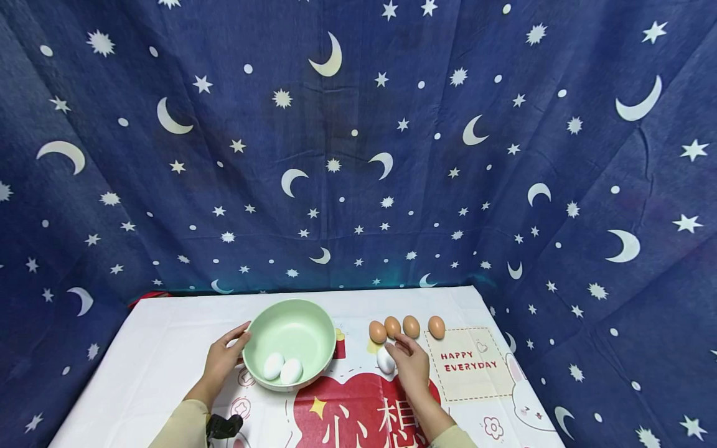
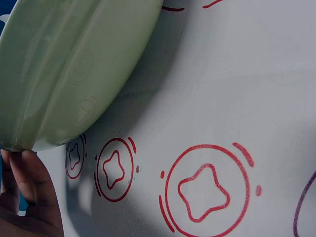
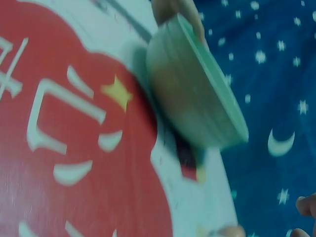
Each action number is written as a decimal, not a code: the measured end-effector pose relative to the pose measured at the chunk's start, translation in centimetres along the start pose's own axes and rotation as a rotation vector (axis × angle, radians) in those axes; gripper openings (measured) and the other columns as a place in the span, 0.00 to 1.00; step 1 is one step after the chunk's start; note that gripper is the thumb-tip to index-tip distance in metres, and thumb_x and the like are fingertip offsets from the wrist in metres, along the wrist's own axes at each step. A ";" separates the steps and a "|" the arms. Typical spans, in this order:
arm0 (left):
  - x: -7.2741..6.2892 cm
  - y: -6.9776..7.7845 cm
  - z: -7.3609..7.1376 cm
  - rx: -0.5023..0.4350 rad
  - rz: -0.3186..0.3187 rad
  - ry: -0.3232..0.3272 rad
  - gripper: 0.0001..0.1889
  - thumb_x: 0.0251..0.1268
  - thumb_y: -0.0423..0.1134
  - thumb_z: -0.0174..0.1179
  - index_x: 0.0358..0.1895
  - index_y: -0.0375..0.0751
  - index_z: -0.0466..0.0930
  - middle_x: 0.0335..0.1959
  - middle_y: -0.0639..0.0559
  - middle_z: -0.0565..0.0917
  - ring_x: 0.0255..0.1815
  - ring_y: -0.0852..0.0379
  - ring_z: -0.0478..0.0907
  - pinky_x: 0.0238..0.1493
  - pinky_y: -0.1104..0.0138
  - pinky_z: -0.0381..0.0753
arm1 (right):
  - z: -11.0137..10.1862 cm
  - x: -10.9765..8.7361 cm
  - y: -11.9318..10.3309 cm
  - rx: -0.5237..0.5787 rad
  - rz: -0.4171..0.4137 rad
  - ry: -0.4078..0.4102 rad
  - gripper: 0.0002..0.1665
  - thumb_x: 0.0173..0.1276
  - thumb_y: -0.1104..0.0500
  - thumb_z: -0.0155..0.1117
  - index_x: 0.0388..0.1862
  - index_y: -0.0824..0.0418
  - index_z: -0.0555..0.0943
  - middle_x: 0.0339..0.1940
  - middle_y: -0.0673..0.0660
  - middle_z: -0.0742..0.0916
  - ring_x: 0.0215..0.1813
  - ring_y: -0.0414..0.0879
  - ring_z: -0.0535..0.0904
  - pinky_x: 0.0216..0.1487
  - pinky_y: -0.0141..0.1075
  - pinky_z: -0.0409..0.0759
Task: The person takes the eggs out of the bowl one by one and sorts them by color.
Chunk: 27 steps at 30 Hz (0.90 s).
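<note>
A pale green bowl (image 1: 291, 330) stands on the table with two white eggs (image 1: 282, 368) inside, near its front wall. My left hand (image 1: 224, 353) holds the bowl's left rim, its fingertips meeting the rim in the left wrist view. My right hand (image 1: 411, 367) is beside a white egg (image 1: 385, 359) on the cloth, thumb and fingers spread apart near it. The thumb is close over the egg's upper right; whether it touches is unclear. Just behind lie several brown eggs (image 1: 411, 326) in a loose row. In the right wrist view, fingers (image 3: 307, 206) show at the right edge.
The white tablecloth (image 1: 168, 336) carries a red printed patch and a "HAPPY EVERYDAY" square (image 1: 467, 379). A dark blue curtain (image 1: 358, 205) with moons and stars hangs behind the table and along its sides. A black strap device (image 1: 224, 427) sits on the left wrist.
</note>
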<state>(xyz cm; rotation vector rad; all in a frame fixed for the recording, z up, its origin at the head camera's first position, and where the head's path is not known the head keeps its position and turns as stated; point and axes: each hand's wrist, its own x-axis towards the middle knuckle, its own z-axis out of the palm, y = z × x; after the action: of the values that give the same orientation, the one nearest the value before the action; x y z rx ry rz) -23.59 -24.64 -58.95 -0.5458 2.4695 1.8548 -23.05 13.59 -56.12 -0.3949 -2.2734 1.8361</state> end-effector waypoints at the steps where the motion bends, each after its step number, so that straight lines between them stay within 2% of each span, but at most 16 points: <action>1: 0.0 0.0 0.0 0.000 -0.001 0.000 0.27 0.75 0.50 0.54 0.71 0.42 0.69 0.63 0.38 0.72 0.49 0.58 0.81 0.41 0.72 0.86 | 0.4 -0.3 -0.4 0.021 -0.002 -0.026 0.25 0.61 0.62 0.72 0.56 0.71 0.81 0.50 0.69 0.85 0.51 0.52 0.83 0.44 0.20 0.79; 6: 0.1 0.0 0.0 0.003 0.001 0.002 0.27 0.75 0.50 0.54 0.71 0.42 0.69 0.63 0.38 0.72 0.47 0.60 0.81 0.41 0.73 0.86 | 2.3 -1.8 -2.0 0.090 -0.031 -0.185 0.27 0.65 0.61 0.69 0.59 0.73 0.77 0.54 0.69 0.84 0.53 0.53 0.84 0.47 0.20 0.79; 10: 0.1 -0.1 0.0 0.003 0.000 -0.002 0.27 0.75 0.50 0.53 0.71 0.42 0.68 0.63 0.38 0.72 0.47 0.61 0.81 0.41 0.73 0.86 | 4.0 -2.7 -3.1 0.082 -0.055 -0.298 0.28 0.66 0.60 0.68 0.61 0.73 0.76 0.55 0.68 0.84 0.54 0.53 0.84 0.50 0.24 0.80; 14: 0.1 -0.1 0.0 0.005 0.001 -0.002 0.27 0.75 0.50 0.53 0.71 0.42 0.68 0.63 0.38 0.72 0.48 0.59 0.80 0.42 0.72 0.86 | 5.8 -3.4 -4.2 0.088 -0.042 -0.389 0.29 0.65 0.59 0.68 0.62 0.73 0.75 0.54 0.68 0.85 0.54 0.52 0.84 0.50 0.28 0.82; 20: 0.1 -0.2 -0.1 0.009 0.001 -0.004 0.27 0.75 0.50 0.53 0.71 0.42 0.68 0.64 0.38 0.72 0.50 0.57 0.80 0.42 0.71 0.87 | 8.0 -4.4 -5.9 0.071 -0.046 -0.490 0.30 0.64 0.59 0.68 0.62 0.74 0.75 0.54 0.69 0.84 0.57 0.57 0.82 0.54 0.38 0.84; 24: 0.0 -0.1 0.0 0.003 -0.002 -0.005 0.27 0.75 0.50 0.53 0.71 0.42 0.68 0.64 0.38 0.72 0.51 0.56 0.80 0.42 0.71 0.87 | 9.5 -4.5 -5.8 0.015 -0.049 -0.541 0.33 0.63 0.59 0.70 0.63 0.74 0.73 0.53 0.68 0.85 0.55 0.57 0.83 0.55 0.43 0.84; 27: -0.1 0.0 0.0 0.000 0.001 -0.004 0.27 0.75 0.50 0.53 0.71 0.41 0.68 0.63 0.37 0.72 0.49 0.57 0.80 0.41 0.71 0.86 | 10.8 -4.1 -4.8 -0.043 -0.045 -0.566 0.36 0.60 0.57 0.72 0.63 0.75 0.73 0.51 0.66 0.86 0.53 0.54 0.84 0.54 0.41 0.84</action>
<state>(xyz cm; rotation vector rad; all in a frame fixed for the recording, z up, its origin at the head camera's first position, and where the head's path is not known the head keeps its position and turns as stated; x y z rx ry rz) -23.55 -24.64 -58.90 -0.5406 2.4674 1.8542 -22.99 1.28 -53.64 0.2034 -2.6379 2.0777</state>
